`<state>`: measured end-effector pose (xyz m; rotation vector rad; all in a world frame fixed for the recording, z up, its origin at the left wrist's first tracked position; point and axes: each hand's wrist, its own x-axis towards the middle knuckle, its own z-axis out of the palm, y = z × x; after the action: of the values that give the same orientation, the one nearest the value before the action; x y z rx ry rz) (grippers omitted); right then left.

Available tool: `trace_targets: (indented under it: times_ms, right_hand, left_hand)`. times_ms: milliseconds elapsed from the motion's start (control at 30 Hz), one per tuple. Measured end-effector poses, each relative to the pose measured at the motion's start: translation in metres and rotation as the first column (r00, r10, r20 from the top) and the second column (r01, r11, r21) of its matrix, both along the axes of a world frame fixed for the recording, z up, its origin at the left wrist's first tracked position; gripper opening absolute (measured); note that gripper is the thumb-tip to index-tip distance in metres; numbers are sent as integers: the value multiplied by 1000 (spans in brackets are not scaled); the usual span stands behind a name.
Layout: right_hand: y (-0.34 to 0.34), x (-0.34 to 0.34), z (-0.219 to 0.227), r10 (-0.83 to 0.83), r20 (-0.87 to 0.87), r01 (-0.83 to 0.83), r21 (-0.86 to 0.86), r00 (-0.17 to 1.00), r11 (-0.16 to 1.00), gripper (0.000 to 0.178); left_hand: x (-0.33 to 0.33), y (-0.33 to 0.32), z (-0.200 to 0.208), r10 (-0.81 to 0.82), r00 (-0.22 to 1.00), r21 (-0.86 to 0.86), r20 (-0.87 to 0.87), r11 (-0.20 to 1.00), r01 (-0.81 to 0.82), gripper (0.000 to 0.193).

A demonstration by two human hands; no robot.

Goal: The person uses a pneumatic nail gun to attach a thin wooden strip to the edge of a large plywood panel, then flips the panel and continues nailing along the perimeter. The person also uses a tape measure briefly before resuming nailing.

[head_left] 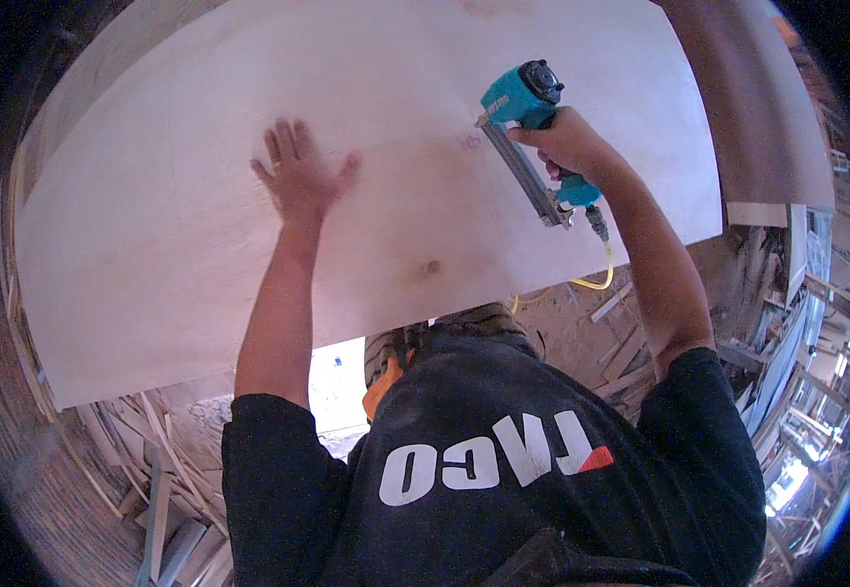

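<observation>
A broad, pale wooden panel [395, 210] spreads out in front of me. My left hand [302, 181] is over its middle left with fingers spread and nothing in them; it looks laid flat on the surface. My right hand [567, 147] grips a teal and black pneumatic nail gun [523, 98] by its handle. The gun's nose points left, at or just above the panel, and its long grey magazine slants down toward me. From the handle's base a yellow air hose [596, 284] drops past the panel's near edge.
Thin wood strips [156, 479] lie heaped at the lower left. More offcuts [625, 342] litter the ground at the right, beyond the panel's near edge. A brown sheet [767, 108] stands past the panel's right end. An orange item [381, 386] hangs at my waist.
</observation>
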<state>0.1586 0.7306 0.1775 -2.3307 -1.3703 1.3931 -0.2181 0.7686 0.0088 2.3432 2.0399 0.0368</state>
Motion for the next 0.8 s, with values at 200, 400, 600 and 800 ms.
trace_targets:
  times_ms: [200, 400, 600, 800]
  right_hand:
    - [16, 11, -65, 13, 5, -13, 13, 1000, 1000, 44]
    - [30, -17, -86, -13, 51, 12, 34, 999, 999, 46]
    - [16, -21, -80, -12, 37, 11, 28, 999, 1000, 45]
    - [-20, 11, -45, -24, 34, 25, -13, 999, 1000, 43]
  left_hand:
    - [72, -41, -36, -112, 984, -83, 137, 989, 124, 126]
    - [55, -36, -53, -142, 972, -32, 188, 988, 151, 125]
    - [53, -53, -38, -132, 978, -68, 164, 987, 145, 123]
    - [81, -69, -7, -145, 973, -72, 180, 985, 160, 124]
